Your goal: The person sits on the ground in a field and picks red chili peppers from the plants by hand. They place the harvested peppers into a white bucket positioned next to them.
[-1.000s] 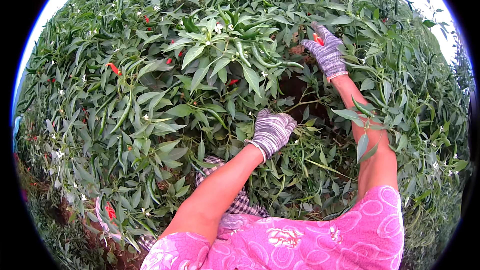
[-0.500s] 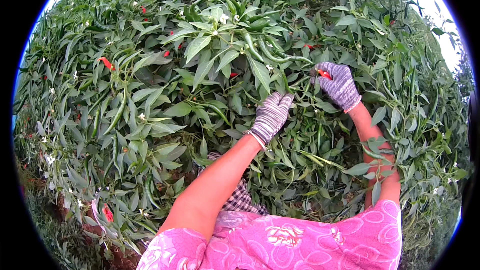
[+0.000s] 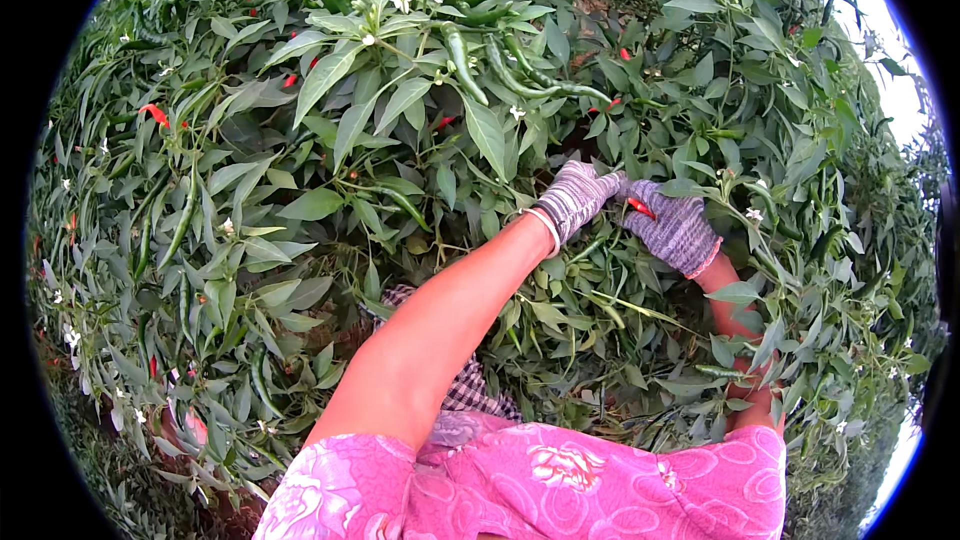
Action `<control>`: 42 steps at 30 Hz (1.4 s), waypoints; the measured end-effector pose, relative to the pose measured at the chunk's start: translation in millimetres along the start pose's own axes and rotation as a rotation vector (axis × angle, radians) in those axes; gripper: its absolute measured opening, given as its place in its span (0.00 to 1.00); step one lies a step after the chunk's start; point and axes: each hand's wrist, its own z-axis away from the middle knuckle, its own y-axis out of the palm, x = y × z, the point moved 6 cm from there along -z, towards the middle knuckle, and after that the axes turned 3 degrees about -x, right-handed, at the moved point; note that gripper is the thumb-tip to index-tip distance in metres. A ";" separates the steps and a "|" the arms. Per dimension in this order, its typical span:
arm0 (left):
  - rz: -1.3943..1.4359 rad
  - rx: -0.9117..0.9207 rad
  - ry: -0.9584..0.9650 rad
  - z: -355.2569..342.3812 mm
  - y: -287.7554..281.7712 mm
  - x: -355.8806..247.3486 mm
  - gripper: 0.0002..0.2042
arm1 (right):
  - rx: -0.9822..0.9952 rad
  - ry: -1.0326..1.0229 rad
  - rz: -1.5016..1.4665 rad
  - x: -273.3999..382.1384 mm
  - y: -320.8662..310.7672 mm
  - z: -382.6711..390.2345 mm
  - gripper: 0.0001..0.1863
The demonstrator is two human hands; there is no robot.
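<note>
Both my hands wear striped grey-and-white knit gloves and meet among the leaves of a chili plant. My right hand (image 3: 675, 230) is closed, with a red chili pepper (image 3: 641, 208) showing at its fingers. Its fingertips come up against those of my left hand (image 3: 577, 198). The left fingers are bent together, and what they pinch, if anything, is hidden. Just above hang several long green chilies (image 3: 512, 68) on a leafy branch (image 3: 400, 90) with white flowers.
Dense chili bushes surround my hands. Another red chili (image 3: 155, 114) hangs at the left, and green chilies (image 3: 183, 210) dangle below it. Stems and leaves lie across my right forearm (image 3: 740, 330). Checkered cloth (image 3: 470, 390) shows beneath my left forearm.
My hands have come together: the left moved right and slightly up, the right moved down toward it, still holding the red chili. The view has shifted, so the plants appear farther left.
</note>
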 end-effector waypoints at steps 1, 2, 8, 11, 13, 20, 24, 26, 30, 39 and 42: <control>-0.095 0.003 -0.004 -5.6 11.7 8.8 0.20 | 0.023 -0.004 -0.035 10.3 -6.2 1.7 0.17; -0.428 -0.073 0.241 -18.0 24.0 27.9 0.18 | 0.035 0.042 -0.119 29.1 -17.2 -6.0 0.17; -1.011 -0.092 0.291 42.0 35.8 -14.6 0.15 | -0.378 0.133 -0.788 57.8 -80.7 -97.5 0.10; -1.094 -0.020 0.331 44.5 50.5 -12.5 0.15 | -0.390 0.037 -0.199 11.8 -85.9 -150.3 0.10; -1.114 0.011 0.343 44.2 51.2 -9.1 0.15 | -0.329 0.225 -0.081 -37.4 -73.7 -171.0 0.13; -1.067 0.032 0.328 43.3 44.9 -2.4 0.16 | 0.303 0.524 0.667 -93.7 -9.5 -164.2 0.23; -1.083 0.044 0.330 43.4 51.8 1.8 0.16 | 0.156 0.754 0.590 -126.3 2.6 -150.4 0.28; -1.080 0.064 0.329 43.1 53.5 0.2 0.16 | -0.014 0.736 0.584 -131.5 0.2 -149.8 0.23; -1.091 0.062 0.309 42.9 50.2 0.7 0.16 | 0.051 0.660 0.567 -120.6 4.8 -157.6 0.20; -1.090 0.003 0.345 40.9 51.6 2.5 0.16 | 0.380 0.233 0.973 -158.4 28.7 -161.2 0.16; -1.082 0.055 0.293 39.9 52.1 3.5 0.18 | -0.036 0.286 0.637 -170.0 17.3 -145.5 0.17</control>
